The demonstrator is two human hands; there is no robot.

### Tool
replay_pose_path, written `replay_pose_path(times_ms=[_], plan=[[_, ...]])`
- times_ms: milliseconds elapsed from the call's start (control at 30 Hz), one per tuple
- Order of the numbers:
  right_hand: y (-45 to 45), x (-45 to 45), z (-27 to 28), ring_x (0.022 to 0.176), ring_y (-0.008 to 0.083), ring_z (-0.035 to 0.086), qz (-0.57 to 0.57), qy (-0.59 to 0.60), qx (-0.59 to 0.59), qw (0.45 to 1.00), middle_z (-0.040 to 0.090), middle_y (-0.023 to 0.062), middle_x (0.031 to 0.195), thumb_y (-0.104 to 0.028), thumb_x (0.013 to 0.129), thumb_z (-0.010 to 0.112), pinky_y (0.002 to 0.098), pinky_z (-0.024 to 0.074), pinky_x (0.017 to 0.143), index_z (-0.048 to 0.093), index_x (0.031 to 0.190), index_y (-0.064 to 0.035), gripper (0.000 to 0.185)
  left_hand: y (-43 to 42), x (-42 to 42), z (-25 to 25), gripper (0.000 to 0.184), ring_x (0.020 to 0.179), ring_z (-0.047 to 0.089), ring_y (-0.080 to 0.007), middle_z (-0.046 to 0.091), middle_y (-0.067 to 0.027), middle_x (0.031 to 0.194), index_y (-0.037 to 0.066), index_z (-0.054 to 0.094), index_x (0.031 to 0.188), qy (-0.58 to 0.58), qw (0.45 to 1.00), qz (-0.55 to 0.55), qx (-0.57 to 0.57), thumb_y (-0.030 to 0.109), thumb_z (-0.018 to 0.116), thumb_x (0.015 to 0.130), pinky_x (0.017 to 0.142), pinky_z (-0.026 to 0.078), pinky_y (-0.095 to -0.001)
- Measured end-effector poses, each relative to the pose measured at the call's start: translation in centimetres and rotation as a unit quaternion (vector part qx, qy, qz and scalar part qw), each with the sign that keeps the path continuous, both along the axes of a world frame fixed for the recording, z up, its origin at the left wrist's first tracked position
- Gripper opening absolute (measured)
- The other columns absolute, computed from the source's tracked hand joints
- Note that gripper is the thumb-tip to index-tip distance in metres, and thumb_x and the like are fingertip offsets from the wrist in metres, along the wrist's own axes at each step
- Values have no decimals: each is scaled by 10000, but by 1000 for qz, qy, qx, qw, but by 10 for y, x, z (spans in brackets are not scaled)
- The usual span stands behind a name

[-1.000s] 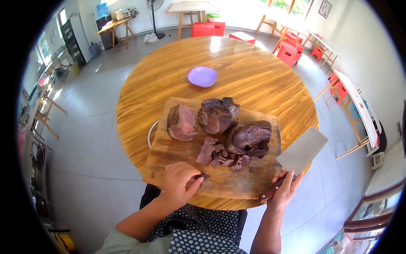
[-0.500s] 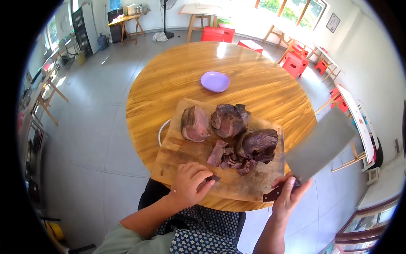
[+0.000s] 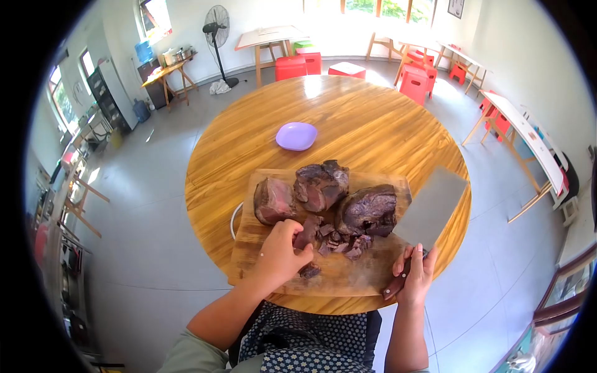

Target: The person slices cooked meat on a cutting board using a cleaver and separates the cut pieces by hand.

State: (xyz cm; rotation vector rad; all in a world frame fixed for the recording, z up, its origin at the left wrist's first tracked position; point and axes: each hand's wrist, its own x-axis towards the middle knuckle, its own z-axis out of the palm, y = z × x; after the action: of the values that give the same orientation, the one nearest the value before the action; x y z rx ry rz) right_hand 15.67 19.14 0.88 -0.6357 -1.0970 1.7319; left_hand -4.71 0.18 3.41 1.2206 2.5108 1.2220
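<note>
Three large chunks of dark meat rest on a wooden cutting board (image 3: 348, 280): a pinkish one (image 3: 273, 200) at left, one (image 3: 321, 185) in the middle and a darker one (image 3: 368, 210) at right. Chopped meat pieces (image 3: 346, 242) lie in front of them. My left hand (image 3: 285, 253) has its fingers and thumb around a meat slab (image 3: 308, 232) beside the chopped pieces. A small dark meat piece (image 3: 309, 270) lies just below that hand. My right hand (image 3: 415, 273) grips a cleaver (image 3: 433, 207) by its wooden handle, with the blade raised over the board's right edge.
The board lies on a round wooden table (image 3: 230, 149). A purple plate (image 3: 296, 136) sits beyond the meat. A white cord loops at the board's left edge. Red stools (image 3: 413, 84), white tables and a standing fan (image 3: 216, 37) are further back.
My left hand has left the small dark piece on the board, moved up and taken hold of the meat slab. The cleaver blade has come lower and nearer the board. The view has shifted.
</note>
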Motion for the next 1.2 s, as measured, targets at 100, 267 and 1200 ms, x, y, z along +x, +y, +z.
replay_pose_path(times_ms=[100, 267, 1200], plan=[[1, 1, 2, 575, 130, 515, 28, 0, -6, 1000, 519, 60, 835, -159, 1089, 474, 267, 454, 489, 369, 1029, -93, 138, -3, -7, 6, 371, 910, 664, -238, 637, -141, 1026, -2, 573, 1153, -41, 999, 18, -14, 158, 756, 873, 803, 551, -350], [3, 3, -3, 596, 111, 503, 34, 7, -10, 999, 512, 54, 876, -164, 1093, 466, 245, 437, 489, 381, 1109, -119, 99, -24, -21, 8, 235, 1022, 643, -207, 633, -67, 1145, 36, 548, 1211, -366, 925, 7, 102, 105, 607, 995, 876, 556, -379], [0, 0, 3, 580, 125, 518, 19, -7, 6, 1000, 518, 51, 812, -171, 1090, 483, 257, 443, 488, 347, 1000, -110, 175, -56, 20, 22, 309, 1078, 579, -340, 636, -123, 1168, 51, 649, 1116, 243, 969, -42, -10, 168, 749, 848, 918, 448, -434]])
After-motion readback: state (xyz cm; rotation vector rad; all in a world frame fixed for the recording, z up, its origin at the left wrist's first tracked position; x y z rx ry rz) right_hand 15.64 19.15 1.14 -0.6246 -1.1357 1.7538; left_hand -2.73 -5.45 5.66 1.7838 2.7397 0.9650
